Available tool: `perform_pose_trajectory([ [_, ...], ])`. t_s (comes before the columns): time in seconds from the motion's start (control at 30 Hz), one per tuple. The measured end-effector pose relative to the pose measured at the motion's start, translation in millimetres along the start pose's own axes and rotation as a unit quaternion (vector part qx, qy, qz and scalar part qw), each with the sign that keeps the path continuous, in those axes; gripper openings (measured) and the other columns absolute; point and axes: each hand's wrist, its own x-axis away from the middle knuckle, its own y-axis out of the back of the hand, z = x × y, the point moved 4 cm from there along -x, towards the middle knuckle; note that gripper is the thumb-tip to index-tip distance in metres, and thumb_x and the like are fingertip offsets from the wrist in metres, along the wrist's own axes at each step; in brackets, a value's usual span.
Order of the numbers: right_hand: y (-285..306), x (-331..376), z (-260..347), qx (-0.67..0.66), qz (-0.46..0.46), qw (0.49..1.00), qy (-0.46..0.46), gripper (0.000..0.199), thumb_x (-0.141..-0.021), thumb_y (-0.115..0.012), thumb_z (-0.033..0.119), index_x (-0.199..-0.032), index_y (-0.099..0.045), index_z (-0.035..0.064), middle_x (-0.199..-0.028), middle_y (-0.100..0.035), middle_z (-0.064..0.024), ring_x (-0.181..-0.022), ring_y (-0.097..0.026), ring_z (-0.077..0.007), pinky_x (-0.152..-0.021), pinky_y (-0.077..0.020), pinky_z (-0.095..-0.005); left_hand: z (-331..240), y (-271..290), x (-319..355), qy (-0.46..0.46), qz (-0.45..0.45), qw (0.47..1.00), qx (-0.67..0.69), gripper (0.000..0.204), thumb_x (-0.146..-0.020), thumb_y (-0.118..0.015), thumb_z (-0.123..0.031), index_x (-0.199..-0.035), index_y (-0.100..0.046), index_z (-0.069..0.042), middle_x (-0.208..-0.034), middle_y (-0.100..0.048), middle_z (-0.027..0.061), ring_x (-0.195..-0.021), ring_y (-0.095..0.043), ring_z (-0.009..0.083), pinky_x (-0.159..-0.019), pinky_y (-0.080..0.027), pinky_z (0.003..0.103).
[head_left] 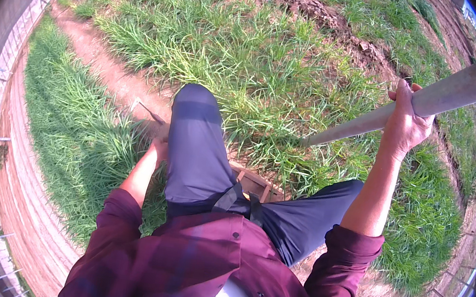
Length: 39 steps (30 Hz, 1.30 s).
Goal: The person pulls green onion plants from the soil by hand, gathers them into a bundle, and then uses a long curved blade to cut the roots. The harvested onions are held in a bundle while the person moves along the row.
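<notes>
- Maroon long-sleeved shirt point(188, 261) fills the bottom edge, above my dark grey trousers point(200, 162).
- My right hand point(406, 123) grips a long grey metal pole point(409, 107), fingers wrapped around it, thumb on top.
- My left hand point(156, 149) sits low beside my thigh, mostly hidden; I cannot tell its grip.
- Thin metal tool point(150, 112) pokes out just beyond it, over tall green grass point(249, 61).
</notes>
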Motion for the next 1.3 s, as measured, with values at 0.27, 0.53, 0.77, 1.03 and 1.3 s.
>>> perform_pose_trajectory([
  [0.27, -7.0, 7.1, 0.9, 0.014, -0.031, 0.999, 0.036, 0.031, -0.087, -0.079, 0.007, -0.112, -0.065, -0.0043, -0.082, -0.074, -0.0131, -0.074, -0.072, -0.0164, -0.076, -0.0564, -0.0298, -151.0, -47.3, -111.5, -0.197, 0.105, 0.975, -0.020, 0.018, -0.094, -0.073, -0.018, -0.104, -0.072, -0.004, -0.089, -0.071, 0.0025, -0.075, -0.066, 0.0103, -0.066, -0.053, 0.025],
  [0.53, 33.0, -7.5, -25.5, 0.046, -0.029, 0.997, 0.064, 0.026, -0.097, -0.059, 0.012, -0.112, -0.063, -0.0089, -0.092, -0.063, -0.0173, -0.082, -0.069, -0.0239, -0.100, -0.0562, -0.0595, -186.3, -138.8, -175.0, -0.301, 0.151, 0.897, -0.285, 0.009, -0.088, -0.071, -0.013, -0.091, -0.072, -0.005, -0.076, -0.068, 0.0040, -0.070, -0.065, 0.0126, -0.066, -0.052, 0.031],
  [0.77, 40.4, -8.4, -20.2, 0.045, -0.025, 0.998, 0.047, 0.036, -0.098, -0.051, 0.021, -0.119, -0.052, -0.0086, -0.087, -0.061, -0.0127, -0.078, -0.063, -0.0232, -0.114, -0.0410, -0.0651, -132.1, -145.3, -224.2, -0.281, 0.105, 0.880, -0.369, 0.012, -0.079, -0.071, -0.009, -0.089, -0.066, -0.006, -0.085, -0.069, 0.0119, -0.082, -0.068, 0.0282, -0.076, -0.053, 0.038],
  [1.03, 35.7, -6.7, -19.4, 0.024, -0.013, 0.999, 0.042, 0.034, -0.099, -0.050, 0.017, -0.126, -0.051, -0.0031, -0.084, -0.062, -0.0123, -0.076, -0.062, -0.0239, -0.114, -0.0404, -0.0650, -119.0, -149.1, -231.7, -0.241, 0.060, 0.888, -0.388, 0.021, -0.079, -0.076, -0.017, -0.095, -0.068, -0.007, -0.090, -0.072, 0.0173, -0.086, -0.071, 0.0332, -0.078, -0.056, 0.043],
  [1.3, 26.6, 0.6, -14.5, 0.029, -0.056, 0.997, 0.044, 0.034, -0.097, -0.055, 0.013, -0.128, -0.052, -0.0018, -0.082, -0.063, -0.0129, -0.072, -0.061, -0.0229, -0.114, -0.0413, -0.0632, -111.2, -157.7, -246.2, -0.217, 0.063, 0.875, -0.428, 0.009, -0.082, -0.065, -0.016, -0.082, -0.071, -0.008, -0.084, -0.073, 0.0162, -0.079, -0.072, 0.0321, -0.073, -0.056, 0.045],
])
